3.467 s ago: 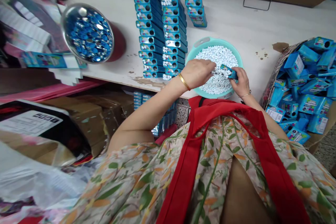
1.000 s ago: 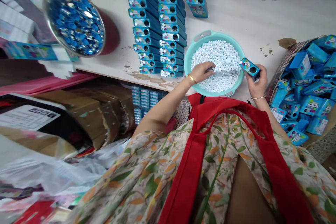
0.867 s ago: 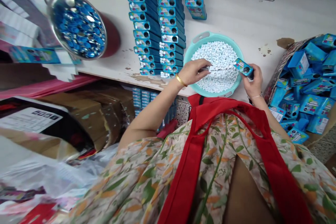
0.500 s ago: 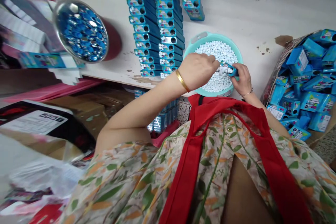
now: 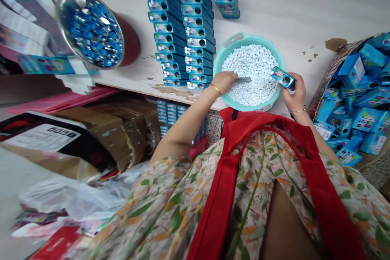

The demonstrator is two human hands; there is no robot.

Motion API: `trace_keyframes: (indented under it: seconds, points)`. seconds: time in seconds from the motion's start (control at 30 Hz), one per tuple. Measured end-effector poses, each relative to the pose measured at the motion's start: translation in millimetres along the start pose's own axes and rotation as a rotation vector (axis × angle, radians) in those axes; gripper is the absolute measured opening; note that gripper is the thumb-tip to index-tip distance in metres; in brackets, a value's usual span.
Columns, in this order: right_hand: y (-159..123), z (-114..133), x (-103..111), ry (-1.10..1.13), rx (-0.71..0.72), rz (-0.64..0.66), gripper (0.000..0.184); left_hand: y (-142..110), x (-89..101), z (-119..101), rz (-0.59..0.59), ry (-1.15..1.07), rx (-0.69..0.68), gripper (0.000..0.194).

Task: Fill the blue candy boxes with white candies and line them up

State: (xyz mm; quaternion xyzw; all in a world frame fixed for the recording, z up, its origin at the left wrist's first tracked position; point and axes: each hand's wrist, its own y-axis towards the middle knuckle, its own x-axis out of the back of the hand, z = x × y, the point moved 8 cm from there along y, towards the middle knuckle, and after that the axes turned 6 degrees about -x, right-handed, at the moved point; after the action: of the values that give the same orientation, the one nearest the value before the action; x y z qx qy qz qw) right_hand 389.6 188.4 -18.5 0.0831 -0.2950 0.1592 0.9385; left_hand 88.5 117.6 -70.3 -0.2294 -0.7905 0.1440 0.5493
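In the head view a teal basin (image 5: 218, 59) holds a bed of small white pellets (image 5: 248, 65). My left hand (image 5: 224, 81) is closed around a narrow grey metal scoop (image 5: 243, 79), whose end lies against the pellets at the basin's left side. My right hand (image 5: 295, 90) grips a small blue box (image 5: 282, 76) over the basin's right rim. The box is tilted, its printed top with a dark round hole facing up, and a few white pellets rest at its far end. Scoop and box are apart.
Rows of upright blue boxes (image 5: 199, 50) stand left of the basin, several with pellets on top. Farther left is a metal pot (image 5: 120, 55) of blue caps. A carton (image 5: 318, 95) of blue boxes sits at right. The table's front edge runs close to me.
My left hand has drawn back leftward and down from the box, bringing the scoop to the pellets. My right hand has shifted slightly right with the box, whose top shows fewer pellets.
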Motion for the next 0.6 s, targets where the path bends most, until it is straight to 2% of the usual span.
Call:
trace_keyframes:
  seconds: [0.07,0.13,0.2,0.3,0.4,0.5,0.6]
  points:
    - [1,-3,7,0.007,-0.034,-0.022,0.057,19,-31.4,-15,0.015,-0.107,-0.01,0.029]
    - [1,-7,12,0.014,-0.063,-0.049,0.059,35,-48.9,-34,-0.022,-0.232,-0.019,0.034]
    - [0,-10,16,0.017,-0.085,-0.079,0.06,43,-56.9,-44,-0.067,-0.343,-0.013,0.036]
    - [-2,-15,19,0.024,-0.091,-0.115,0.061,36,-53.9,-39,-0.128,-0.468,-0.042,0.035]
    - [-3,-16,19,0.026,-0.081,-0.125,0.06,11,-28.6,-24,-0.211,-0.531,-0.149,0.035]
    - [-1,-12,11,0.01,-0.043,-0.1,0.057,-18,16.2,-20,-0.296,-0.494,-0.268,0.037]
    - [1,-3,-4,-0.017,0.015,-0.038,0.054,-41,64.5,-33,-0.322,-0.39,-0.341,0.038]
